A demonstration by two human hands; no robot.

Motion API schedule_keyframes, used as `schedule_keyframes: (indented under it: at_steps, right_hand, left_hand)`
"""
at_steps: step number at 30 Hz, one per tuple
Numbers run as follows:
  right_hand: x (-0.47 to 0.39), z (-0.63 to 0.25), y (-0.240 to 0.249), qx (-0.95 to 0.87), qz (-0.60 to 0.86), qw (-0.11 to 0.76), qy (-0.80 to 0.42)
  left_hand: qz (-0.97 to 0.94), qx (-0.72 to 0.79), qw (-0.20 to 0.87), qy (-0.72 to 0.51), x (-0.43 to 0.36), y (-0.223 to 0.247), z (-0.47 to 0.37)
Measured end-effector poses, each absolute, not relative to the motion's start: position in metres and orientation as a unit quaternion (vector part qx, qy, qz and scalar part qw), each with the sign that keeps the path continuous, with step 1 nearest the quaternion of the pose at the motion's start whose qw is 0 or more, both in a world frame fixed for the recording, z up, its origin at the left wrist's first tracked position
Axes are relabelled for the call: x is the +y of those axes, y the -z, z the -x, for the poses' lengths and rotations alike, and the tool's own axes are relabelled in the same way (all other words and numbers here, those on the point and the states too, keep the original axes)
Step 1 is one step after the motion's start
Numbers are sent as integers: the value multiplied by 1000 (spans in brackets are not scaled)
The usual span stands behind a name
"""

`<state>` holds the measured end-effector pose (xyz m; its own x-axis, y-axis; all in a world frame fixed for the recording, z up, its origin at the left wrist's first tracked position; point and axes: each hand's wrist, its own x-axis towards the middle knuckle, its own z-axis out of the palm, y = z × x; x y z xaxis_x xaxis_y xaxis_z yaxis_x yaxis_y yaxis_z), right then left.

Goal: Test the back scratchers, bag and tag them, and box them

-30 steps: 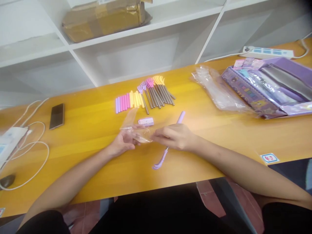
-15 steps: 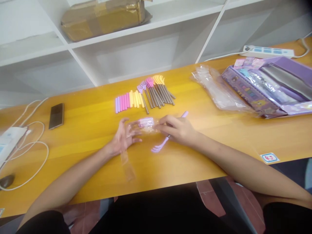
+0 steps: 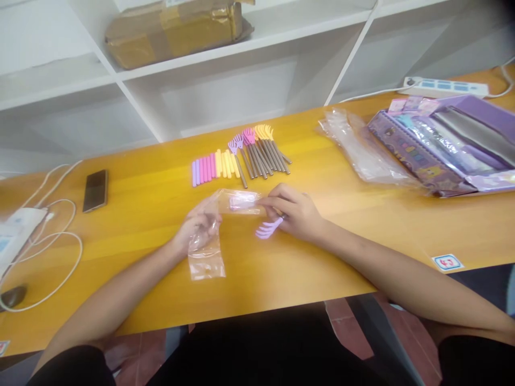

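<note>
My left hand [image 3: 195, 228] is closed on a long clear plastic bag [image 3: 207, 268], whose lower end hangs down over the yellow table. The bag's other end, with a pink-and-white label [image 3: 242, 201] in it, stretches across to the fingertips of my right hand [image 3: 300, 212]. That hand is also closed around a purple back scratcher [image 3: 269, 229]; the claw points left below the fingers, while the handle is mostly hidden. Beyond my hands lie back scratchers [image 3: 259, 155] with metal shafts and purple, pink and yellow claws, beside a row of coloured sticks [image 3: 213, 165].
At the right are a purple open box [image 3: 418, 150] and loose clear bags [image 3: 362, 155]. A power strip [image 3: 446, 87] lies behind them. A phone [image 3: 95, 190], white cables and a dark mouse [image 3: 14, 296] are at the left. White shelving [image 3: 241, 102] borders the back.
The fingers of my left hand have closed in on the bag, and its hanging end has risen and spread. The scratcher in my right hand has turned, its claw now higher and its handle end hidden.
</note>
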<state>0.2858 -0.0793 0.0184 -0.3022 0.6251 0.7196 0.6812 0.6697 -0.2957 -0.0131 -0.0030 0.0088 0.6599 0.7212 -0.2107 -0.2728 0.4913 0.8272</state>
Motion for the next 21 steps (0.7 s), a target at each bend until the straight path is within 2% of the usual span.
schedule_keyframes:
  at_steps: [5, 10, 14, 17, 21]
  right_hand:
    - [-83, -282, -14, -819, 403, 406, 29]
    - [-90, -273, -12, -861, 350, 362, 67]
    - [-89, -280, -21, -906, 317, 279, 16]
    - [-86, -289, -28, -896, 365, 249, -29]
    - [-83, -294, -33, -874, 441, 204, -26]
  left_hand:
    - [-547, 251, 771, -207, -15, -4, 10]
    - [-532, 254, 764, -263, -22, -3, 8]
    - [-496, 280, 775, -273, -19, -2, 3]
    - [-461, 280, 788, -298, -17, 0, 1]
    - [-442, 282, 794, -308, -16, 0, 1]
